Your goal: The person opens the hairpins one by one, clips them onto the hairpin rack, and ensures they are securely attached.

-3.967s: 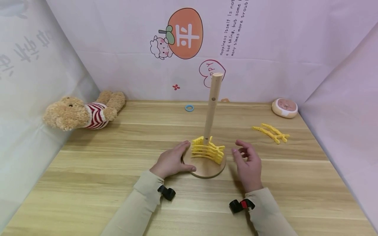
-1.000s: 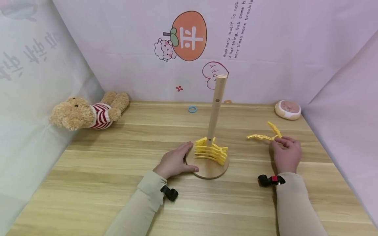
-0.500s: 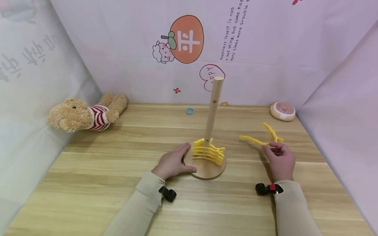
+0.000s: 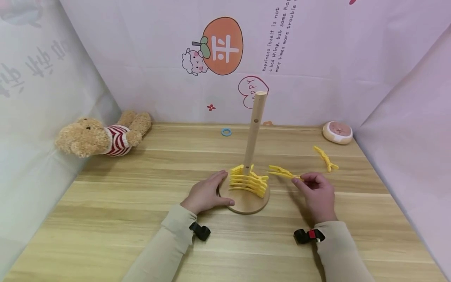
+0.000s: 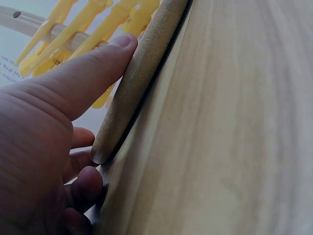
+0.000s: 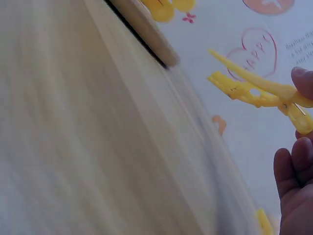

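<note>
A wooden post [image 4: 254, 129] rises from a round wooden base [image 4: 243, 203]. Several yellow hair clips [image 4: 248, 184] are stacked around the foot of the post. My left hand [image 4: 208, 192] holds the base by its left rim, the thumb on top [image 5: 124, 41] and the other fingers round the edge. Between thumb and fingertips, my right hand [image 4: 318, 196] pinches the handle end of another yellow hair clip [image 4: 281, 172], just right of the stack. In the right wrist view this clip [image 6: 254, 90] points toward the base, its prongs slightly parted.
One more yellow hair clip [image 4: 325, 158] lies on the table [image 4: 123, 219] at the right. A blue ring [image 4: 226, 132] and a round pinkish box [image 4: 337, 132] lie toward the back. A teddy bear [image 4: 102, 137] lies at the left against the printed cloth walls [image 4: 158, 94].
My right hand has picked one of the two loose hair clips off the table at the right and carried it left toward the post. My left hand has stayed on the base.
</note>
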Tool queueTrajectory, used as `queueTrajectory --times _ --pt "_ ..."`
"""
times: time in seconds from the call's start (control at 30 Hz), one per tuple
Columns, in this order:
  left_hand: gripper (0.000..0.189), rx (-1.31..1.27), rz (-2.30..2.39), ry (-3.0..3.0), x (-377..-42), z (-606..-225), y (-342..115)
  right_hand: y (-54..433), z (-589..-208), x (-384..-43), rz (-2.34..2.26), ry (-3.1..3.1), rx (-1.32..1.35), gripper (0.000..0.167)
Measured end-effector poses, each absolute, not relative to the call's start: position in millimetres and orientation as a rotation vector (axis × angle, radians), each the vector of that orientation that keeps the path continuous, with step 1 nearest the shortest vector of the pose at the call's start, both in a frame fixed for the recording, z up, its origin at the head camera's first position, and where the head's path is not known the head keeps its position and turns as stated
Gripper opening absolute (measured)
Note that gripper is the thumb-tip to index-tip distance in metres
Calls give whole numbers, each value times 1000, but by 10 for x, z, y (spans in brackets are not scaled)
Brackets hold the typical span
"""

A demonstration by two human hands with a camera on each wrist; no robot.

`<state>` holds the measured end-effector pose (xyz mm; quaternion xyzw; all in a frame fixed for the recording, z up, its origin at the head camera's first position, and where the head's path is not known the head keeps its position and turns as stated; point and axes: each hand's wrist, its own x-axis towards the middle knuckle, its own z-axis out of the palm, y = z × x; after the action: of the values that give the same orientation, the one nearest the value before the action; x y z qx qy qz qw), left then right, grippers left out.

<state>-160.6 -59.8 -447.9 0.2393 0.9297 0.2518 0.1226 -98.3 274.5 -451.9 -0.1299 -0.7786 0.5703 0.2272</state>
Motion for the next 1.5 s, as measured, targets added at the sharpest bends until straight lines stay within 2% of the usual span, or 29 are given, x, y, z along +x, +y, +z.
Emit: queueTrajectory --times 0.3,0.63,0.83,1.13,1.5 --pt "103 681 722 2713 -1615 -4467 -578 2580 -4330 -912 1690 -2030 -298 19" --pt "104 682 727 2707 -1601 -4453 -575 2338 -4178 -797 1868 -1941 -118 14" --pt "104 678 729 2707 -1603 -4459 -579 2163 -4184 -774 1797 -1960 -60 11" --pt "104 690 730 2710 -1605 -4465 -587 1894 -4292 -810 1777 -1801 213 12" --pt "104 726 715 2718 -1604 -4463 -581 1797 -4302 -829 1682 -1787 204 13"
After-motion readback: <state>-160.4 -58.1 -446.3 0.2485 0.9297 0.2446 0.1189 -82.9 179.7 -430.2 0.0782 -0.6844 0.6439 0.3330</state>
